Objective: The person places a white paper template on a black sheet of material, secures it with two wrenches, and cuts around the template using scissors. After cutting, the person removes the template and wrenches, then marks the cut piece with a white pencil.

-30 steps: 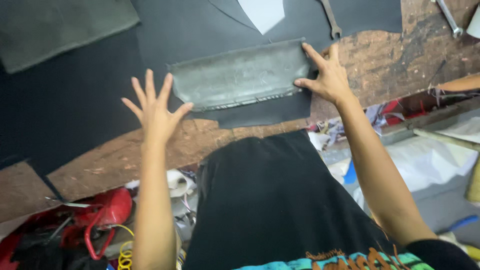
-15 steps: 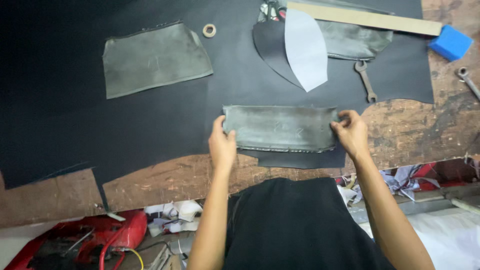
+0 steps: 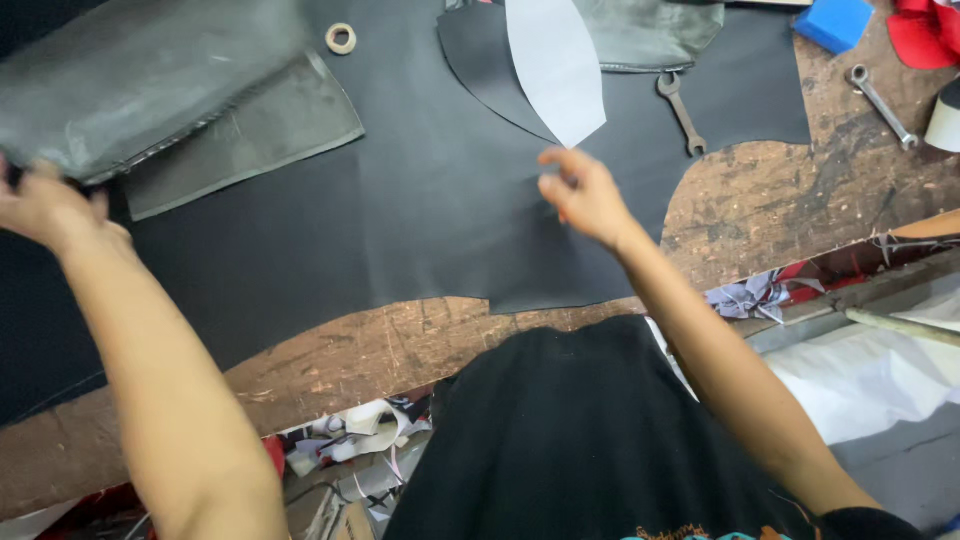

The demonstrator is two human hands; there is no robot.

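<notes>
My left hand [image 3: 50, 205] is at the far left, gripping a grey-green leather piece [image 3: 140, 80] that hangs lifted over a second grey leather piece [image 3: 240, 140] lying flat. My right hand [image 3: 582, 195] hovers over the large black leather sheet [image 3: 430, 210], fingers loosely curled and holding nothing. A pale pointed pattern piece [image 3: 555, 65] lies just beyond the right hand on a black curved cut-out [image 3: 480, 65].
A wrench [image 3: 682, 112] lies on the black sheet, another wrench [image 3: 880, 105] on the worn wooden bench [image 3: 780, 210]. A small tape ring [image 3: 341, 38], a blue block [image 3: 835, 22], red cloth [image 3: 925, 30] and scraps [image 3: 750, 298] below the bench edge are around.
Both hands held the grey leather piece flat in front of me; now the left hand has carried it up and to the far left, and the right hand has let go.
</notes>
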